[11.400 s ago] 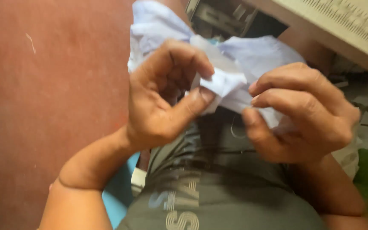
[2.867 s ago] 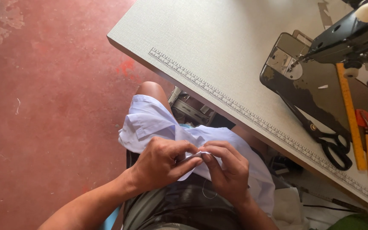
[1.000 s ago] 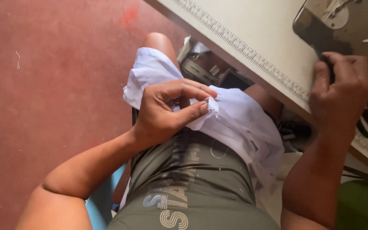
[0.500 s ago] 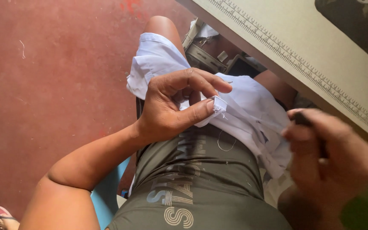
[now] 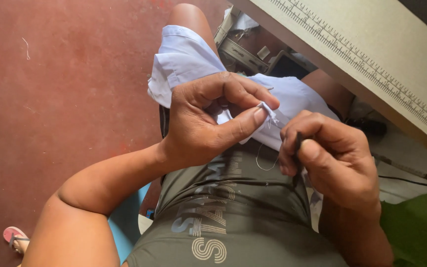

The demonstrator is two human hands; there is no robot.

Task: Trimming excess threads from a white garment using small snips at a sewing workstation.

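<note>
Red-brown concrete floor (image 5: 60,84), worn and blotched; pale work table (image 5: 371,34) crossing the upper right, a printed ruler strip (image 5: 371,64) along its edge.

Item: white cloth (image 5: 189,57), thin woven fabric, creased, with a folded hem. It lies draped over the person's lap and bare knee, below the table edge. One small corner is gathered into a crumpled point with loose threads showing.

Left hand (image 5: 203,123): thumb and forefinger pinched narrowly on that crumpled corner, other fingers curled above it.

Right hand (image 5: 332,158): closed in a tight grip around a small dark tool (image 5: 298,143), mostly hidden in the fingers, its kind not discernible. It sits just beside the pinched corner.

Also present: grey printed shirt (image 5: 233,217); a pink sandal (image 5: 13,236) at lower left.
</note>
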